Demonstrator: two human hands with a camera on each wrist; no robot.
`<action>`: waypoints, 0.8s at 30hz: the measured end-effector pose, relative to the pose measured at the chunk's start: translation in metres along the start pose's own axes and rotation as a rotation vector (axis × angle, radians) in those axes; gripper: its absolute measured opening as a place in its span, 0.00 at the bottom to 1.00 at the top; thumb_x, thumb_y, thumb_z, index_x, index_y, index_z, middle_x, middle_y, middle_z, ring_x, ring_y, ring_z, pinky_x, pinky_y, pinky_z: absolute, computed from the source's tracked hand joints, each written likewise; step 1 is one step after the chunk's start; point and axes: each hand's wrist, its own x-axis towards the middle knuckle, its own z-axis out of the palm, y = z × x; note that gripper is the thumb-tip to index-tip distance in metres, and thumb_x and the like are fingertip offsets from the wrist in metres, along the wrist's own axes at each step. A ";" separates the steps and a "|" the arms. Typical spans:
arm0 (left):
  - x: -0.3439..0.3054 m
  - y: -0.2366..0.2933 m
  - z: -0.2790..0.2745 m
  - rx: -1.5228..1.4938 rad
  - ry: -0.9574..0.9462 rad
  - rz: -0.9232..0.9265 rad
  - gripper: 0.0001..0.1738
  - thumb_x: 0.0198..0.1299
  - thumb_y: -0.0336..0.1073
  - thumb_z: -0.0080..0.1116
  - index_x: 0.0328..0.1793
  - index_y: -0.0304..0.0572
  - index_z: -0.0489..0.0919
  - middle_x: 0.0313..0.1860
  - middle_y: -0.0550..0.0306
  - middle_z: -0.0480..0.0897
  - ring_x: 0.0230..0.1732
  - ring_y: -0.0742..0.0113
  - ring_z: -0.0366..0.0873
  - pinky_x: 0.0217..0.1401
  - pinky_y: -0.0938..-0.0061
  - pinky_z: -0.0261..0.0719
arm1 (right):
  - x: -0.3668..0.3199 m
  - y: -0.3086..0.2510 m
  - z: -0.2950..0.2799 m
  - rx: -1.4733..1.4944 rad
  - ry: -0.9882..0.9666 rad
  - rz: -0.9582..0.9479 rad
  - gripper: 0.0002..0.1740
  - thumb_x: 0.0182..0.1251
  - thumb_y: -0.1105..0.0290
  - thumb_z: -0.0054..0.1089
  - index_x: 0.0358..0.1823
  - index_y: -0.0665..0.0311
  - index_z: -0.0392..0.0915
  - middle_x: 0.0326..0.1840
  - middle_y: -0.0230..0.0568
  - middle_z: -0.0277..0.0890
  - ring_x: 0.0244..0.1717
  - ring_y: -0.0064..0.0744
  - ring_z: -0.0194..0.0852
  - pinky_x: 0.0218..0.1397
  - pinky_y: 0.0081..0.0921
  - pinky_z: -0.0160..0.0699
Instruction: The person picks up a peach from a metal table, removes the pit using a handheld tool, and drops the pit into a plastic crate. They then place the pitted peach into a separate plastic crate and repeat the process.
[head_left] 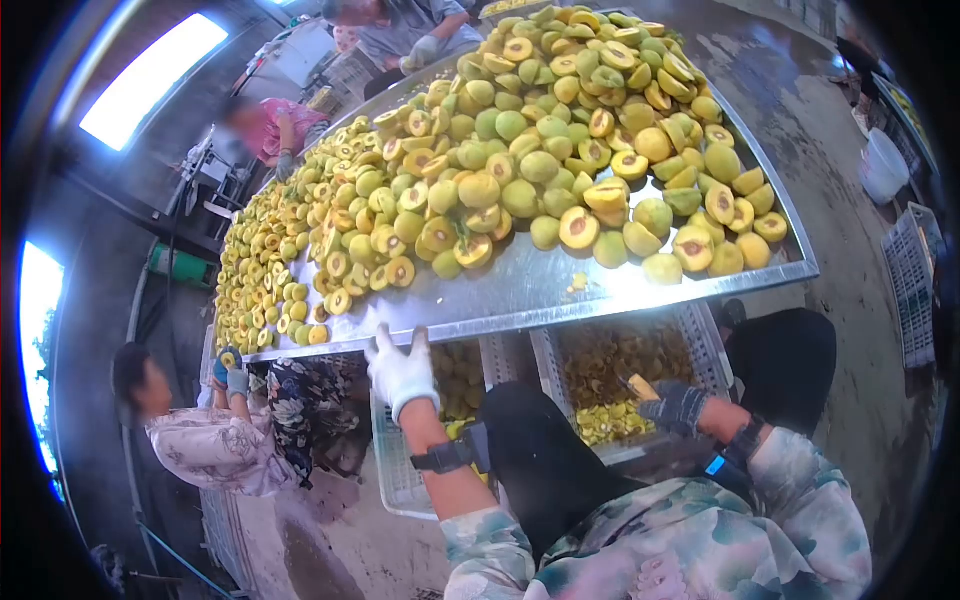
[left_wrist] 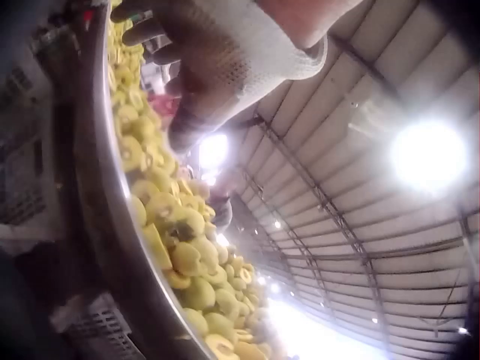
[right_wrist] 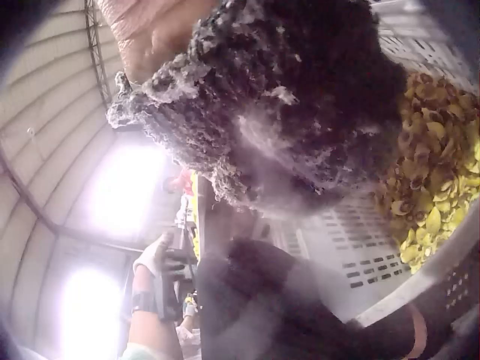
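Observation:
Halved and whole yellow-green fruit (head_left: 480, 190) lies heaped on a metal table (head_left: 500, 300). My left hand (head_left: 402, 372), in a white glove, is at the table's near edge with fingers spread and nothing held. In the left wrist view that gloved hand (left_wrist: 225, 56) is above the fruit (left_wrist: 191, 255). My right hand (head_left: 677, 407), in a dark grey glove, grips a tool with a tan handle (head_left: 642, 387) over a crate of brown and yellow pieces (head_left: 615, 423). In the right wrist view the dark glove (right_wrist: 277, 105) hides the tool.
A pale crate (head_left: 400, 470) with fruit stands below the table, left of my knees. A person in a light patterned top (head_left: 215, 445) works at the left; others are across the table. At the right are a white tub (head_left: 884, 165) and a crate (head_left: 908, 290).

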 end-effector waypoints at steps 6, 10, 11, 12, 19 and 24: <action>0.060 0.071 0.058 -0.035 -0.263 0.149 0.30 0.54 0.55 0.57 0.58 0.45 0.72 0.49 0.41 0.79 0.50 0.46 0.77 0.53 0.61 0.73 | -0.010 -0.002 0.002 -0.020 0.026 0.008 0.21 0.60 0.51 0.54 0.30 0.65 0.75 0.17 0.39 0.72 0.18 0.30 0.71 0.24 0.31 0.69; 0.074 0.104 0.089 -0.086 -0.406 0.115 0.31 0.50 0.52 0.62 0.56 0.43 0.72 0.50 0.40 0.78 0.52 0.46 0.76 0.54 0.61 0.72 | -0.012 0.005 -0.008 0.080 0.048 0.053 0.19 0.62 0.53 0.53 0.34 0.65 0.74 0.18 0.37 0.71 0.19 0.30 0.70 0.24 0.32 0.69; 0.075 0.105 0.100 -0.086 -0.411 0.119 0.31 0.50 0.52 0.62 0.56 0.43 0.72 0.50 0.40 0.78 0.52 0.46 0.76 0.54 0.61 0.72 | -0.014 0.003 -0.009 0.157 0.056 0.077 0.19 0.62 0.54 0.53 0.35 0.65 0.74 0.19 0.36 0.71 0.19 0.30 0.70 0.24 0.32 0.69; 0.071 0.110 0.100 -0.199 -0.340 0.117 0.32 0.48 0.49 0.64 0.57 0.41 0.70 0.51 0.38 0.76 0.52 0.44 0.75 0.54 0.61 0.72 | -0.015 -0.003 -0.012 0.155 0.037 0.114 0.19 0.62 0.54 0.53 0.38 0.65 0.73 0.21 0.36 0.71 0.22 0.30 0.71 0.27 0.30 0.69; 0.029 0.120 0.098 -1.222 -0.612 -0.232 0.21 0.46 0.32 0.63 0.46 0.40 0.68 0.32 0.56 0.77 0.26 0.64 0.76 0.21 0.73 0.70 | -0.012 -0.011 -0.004 0.112 0.086 -0.036 0.20 0.62 0.54 0.56 0.43 0.65 0.72 0.26 0.40 0.73 0.29 0.30 0.72 0.32 0.29 0.70; -0.021 0.110 0.048 -1.837 -0.730 -0.358 0.15 0.55 0.44 0.55 0.44 0.46 0.74 0.33 0.58 0.78 0.29 0.56 0.77 0.17 0.78 0.64 | -0.042 -0.073 -0.026 0.262 0.129 -0.080 0.16 0.62 0.58 0.57 0.42 0.63 0.72 0.24 0.34 0.71 0.24 0.24 0.70 0.26 0.25 0.69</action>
